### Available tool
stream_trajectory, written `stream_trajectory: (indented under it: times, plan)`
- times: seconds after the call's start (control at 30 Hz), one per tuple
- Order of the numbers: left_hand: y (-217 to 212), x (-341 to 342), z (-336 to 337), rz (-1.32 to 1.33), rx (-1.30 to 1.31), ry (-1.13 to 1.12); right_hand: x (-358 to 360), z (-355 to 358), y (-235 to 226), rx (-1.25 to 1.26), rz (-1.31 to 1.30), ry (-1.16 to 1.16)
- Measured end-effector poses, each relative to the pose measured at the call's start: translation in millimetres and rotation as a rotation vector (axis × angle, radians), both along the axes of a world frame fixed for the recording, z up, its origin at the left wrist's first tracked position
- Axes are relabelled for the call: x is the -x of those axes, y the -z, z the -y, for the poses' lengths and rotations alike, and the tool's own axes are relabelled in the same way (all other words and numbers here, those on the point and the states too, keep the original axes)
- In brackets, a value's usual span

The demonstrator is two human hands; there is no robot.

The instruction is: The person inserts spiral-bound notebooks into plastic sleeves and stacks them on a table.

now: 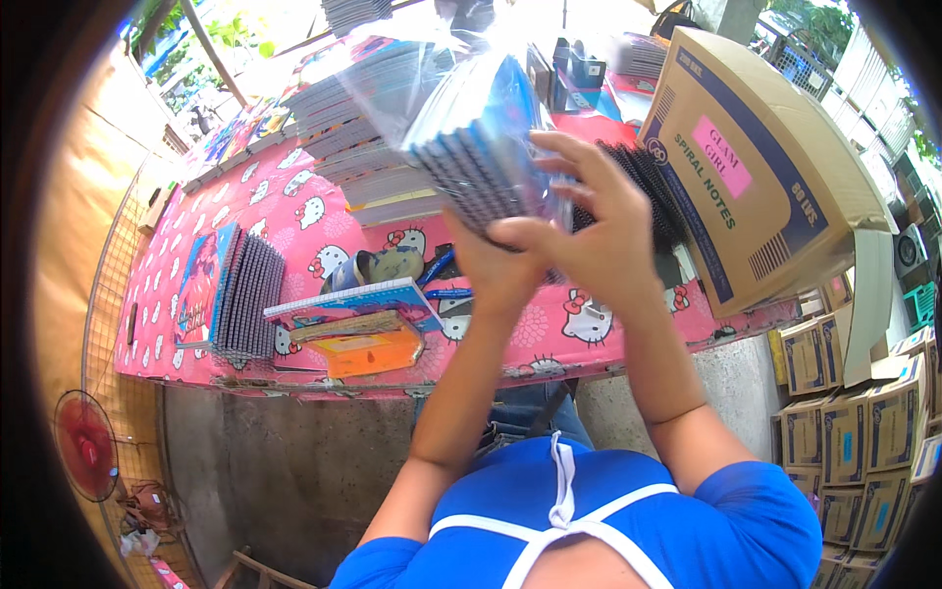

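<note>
Above the table I hold a stack of spiral notebooks (476,162), tilted, with the coil edges facing me. Clear plastic wrap (378,88) surrounds the stack and flares loosely at its upper left. My left hand (491,257) grips the stack from below, its fingers mostly hidden. Against the right side and lower corner, my right hand (594,201) has curved fingers and its thumb across the near end; some fingertips are blurred. Below lie a single notebook (363,302), an orange pad (378,353) and blue-handled scissors (446,280).
A pink patterned cloth covers the table (294,211). Another notebook stack (231,294) stands at left, with tall piles of printed sheets (363,128) behind. Black coils (643,187) lie beside a large open carton (756,177). Stacked cartons (854,442) stand at right; a red fan (86,445) is lower left.
</note>
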State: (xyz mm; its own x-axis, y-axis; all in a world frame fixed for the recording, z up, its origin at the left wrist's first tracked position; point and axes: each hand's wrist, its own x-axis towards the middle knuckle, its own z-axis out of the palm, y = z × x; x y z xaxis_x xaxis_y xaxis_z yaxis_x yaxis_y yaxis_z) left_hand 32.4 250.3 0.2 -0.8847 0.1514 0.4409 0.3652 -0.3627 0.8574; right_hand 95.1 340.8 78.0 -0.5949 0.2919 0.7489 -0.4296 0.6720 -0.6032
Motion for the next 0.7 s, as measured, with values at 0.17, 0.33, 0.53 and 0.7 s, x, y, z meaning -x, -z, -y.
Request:
stream_trajectory:
  times: [0.17, 0.33, 0.53, 0.7]
  plan:
    - [3.2, -16.0, 69.2, -0.078, -0.039, 0.425, -24.2, -98.7, 35.7, 0.274, 0.038, -0.167]
    - [29.6, -9.8, 102.7, -0.237, 0.315, 0.594, -70.4, -60.1, 81.7, 0.546, 0.234, -0.403]
    - [19.1, -13.9, 75.7, -0.148, 0.243, 0.553, -88.1, -42.9, 114.2, 0.708, 0.248, -0.459]
    - [7.8, -24.3, 54.3, -0.056, 0.184, 0.579, -85.0, -46.0, 94.1, 0.574, 0.063, -0.238]
